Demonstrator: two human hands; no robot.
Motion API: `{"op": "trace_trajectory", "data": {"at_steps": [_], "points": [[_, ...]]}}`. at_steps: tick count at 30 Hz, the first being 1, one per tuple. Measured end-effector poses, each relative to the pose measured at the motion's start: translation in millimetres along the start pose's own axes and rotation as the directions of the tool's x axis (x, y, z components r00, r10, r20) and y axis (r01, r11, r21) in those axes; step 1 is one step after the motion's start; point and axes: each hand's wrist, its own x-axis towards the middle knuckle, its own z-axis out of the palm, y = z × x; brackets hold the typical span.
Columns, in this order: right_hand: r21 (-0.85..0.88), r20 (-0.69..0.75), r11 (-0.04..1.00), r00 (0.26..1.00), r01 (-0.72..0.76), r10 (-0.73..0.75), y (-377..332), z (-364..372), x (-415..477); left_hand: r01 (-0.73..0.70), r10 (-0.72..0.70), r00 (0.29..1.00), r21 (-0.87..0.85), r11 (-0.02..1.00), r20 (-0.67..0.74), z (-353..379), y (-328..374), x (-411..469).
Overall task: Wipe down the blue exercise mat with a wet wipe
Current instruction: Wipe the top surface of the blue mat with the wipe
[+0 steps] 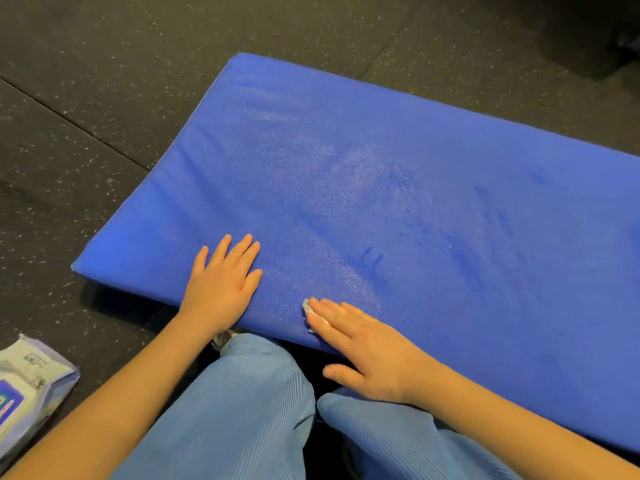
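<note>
Your thick blue foam mat (415, 188) lies flat, streaked damp; the small white wipe (307, 307) rests near its front edge.

Speckled black floor (104, 81): blue mat (415, 185), wipes pack (31, 389).

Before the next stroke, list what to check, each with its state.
1. Wipe under right hand: ok, straight fingers press it onto the mat.
2. Left hand on mat: ok, lying flat.
3. Mat ahead free of objects: ok.
4. Wipe wet enough: cannot tell.
5. Pack nearby: ok, on the floor at the left.
</note>
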Motion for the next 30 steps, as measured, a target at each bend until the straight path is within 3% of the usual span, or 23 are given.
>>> {"op": "trace_trajectory", "data": {"at_steps": [3, 7, 10, 13, 18, 24, 26, 28, 30], "points": [[-0.050, 0.020, 0.996, 0.997, -0.070, 0.071, 14, -8, 3, -0.004, 0.004, 1.000, -0.008, 1.000, 0.003, 2, -3, -1], [0.007, -0.085, 0.961, 0.958, -0.275, 0.275, 19, -12, 49, 0.001, -0.001, 1.000, 0.002, 1.000, 0.019, 2, -1, 3], [0.057, -0.010, 0.985, 0.987, -0.161, 0.162, 2, -10, 38, -0.002, 0.003, 1.000, -0.028, 1.000, 0.027, -4, 1, 11], [-0.020, 0.031, 0.996, 0.996, -0.086, 0.086, 15, -14, 21, -0.055, 0.056, 0.998, -0.032, 0.998, 0.032, -5, 10, 21], [-0.013, -0.101, 0.921, 0.917, -0.390, 0.387, 58, -22, 53, -0.072, 0.071, 0.997, 0.031, 0.997, 0.029, 7, 16, 19], [-0.041, -0.028, 0.983, 0.983, -0.182, 0.181, 39, -20, 37, -0.070, 0.067, 0.996, 0.043, 0.997, 0.062, 2, 18, 22], [-0.075, -0.066, 0.951, 0.953, -0.301, 0.297, 70, -26, 43, -0.071, 0.070, 0.996, 0.019, 0.997, 0.064, -2, 20, 28], [-0.043, -0.104, 0.868, 0.866, -0.495, 0.489, 94, -32, 54, -0.097, 0.096, 0.993, 0.006, 0.995, 0.065, -6, 24, 39], [0.002, -0.109, 0.836, 0.831, -0.548, 0.545, 90, -34, 63, -0.131, 0.129, 0.988, 0.015, 0.991, 0.088, -5, 30, 47]]}}
